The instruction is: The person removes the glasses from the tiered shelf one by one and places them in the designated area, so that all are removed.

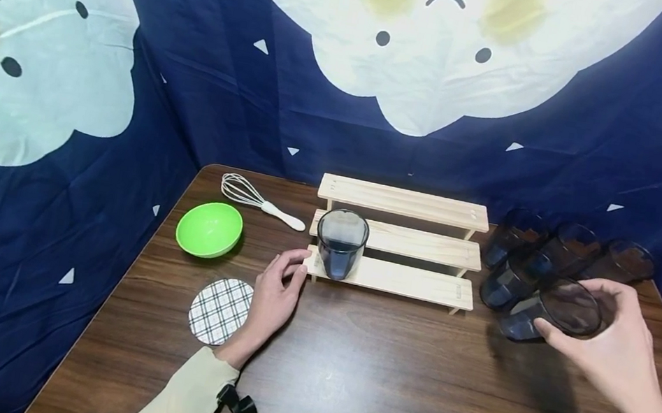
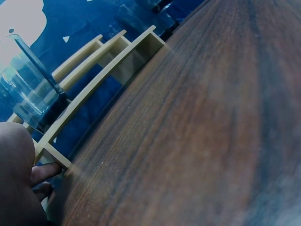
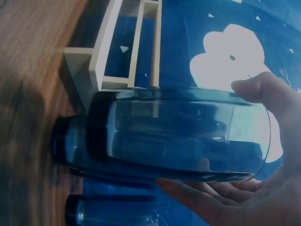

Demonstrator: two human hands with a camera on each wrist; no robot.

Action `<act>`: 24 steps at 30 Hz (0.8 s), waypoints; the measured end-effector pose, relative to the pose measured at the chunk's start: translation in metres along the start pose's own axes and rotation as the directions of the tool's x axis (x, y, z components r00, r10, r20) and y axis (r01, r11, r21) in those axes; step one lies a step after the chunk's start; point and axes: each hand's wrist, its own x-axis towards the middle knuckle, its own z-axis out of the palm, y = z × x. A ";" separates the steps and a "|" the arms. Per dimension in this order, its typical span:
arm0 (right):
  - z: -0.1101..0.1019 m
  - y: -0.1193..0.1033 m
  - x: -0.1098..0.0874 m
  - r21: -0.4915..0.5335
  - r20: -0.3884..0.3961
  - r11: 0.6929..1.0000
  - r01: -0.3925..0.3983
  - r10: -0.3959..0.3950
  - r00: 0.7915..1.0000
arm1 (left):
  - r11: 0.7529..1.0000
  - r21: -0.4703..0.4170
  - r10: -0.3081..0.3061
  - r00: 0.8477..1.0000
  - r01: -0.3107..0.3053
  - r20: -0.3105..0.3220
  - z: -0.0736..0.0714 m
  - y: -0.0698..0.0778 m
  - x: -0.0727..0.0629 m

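Note:
A three-tier wooden shelf stands at the table's middle back. One dark tinted glass is upright on the left part of its lowest tier. My left hand rests at that tier's left end, fingertips touching the wood; in the left wrist view a finger lies by the end leg. At the right, my right hand grips another tinted glass by its sides, thumb opposite the fingers. That glass tilts with its rim towards the hand, as the right wrist view shows the glass close up.
Several more tinted glasses stand grouped at the back right, beyond the held one. A green bowl, a white-handled whisk and a round checked coaster lie on the left. Blue cloth hangs behind and beside the brown table.

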 end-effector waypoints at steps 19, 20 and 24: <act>-0.021 0.010 0.004 0.015 0.040 1.000 0.021 -0.022 0.999 | 1.000 0.009 -0.018 1.000 0.017 0.013 -0.001 0.001 -0.001; -0.022 0.011 0.005 0.029 0.040 0.999 0.023 -0.024 0.999 | 1.000 0.007 -0.016 1.000 0.016 0.012 -0.001 0.001 -0.001; -0.025 0.014 0.009 0.059 0.045 0.998 0.014 -0.017 0.999 | 1.000 0.007 -0.003 1.000 0.003 0.004 -0.001 0.001 0.000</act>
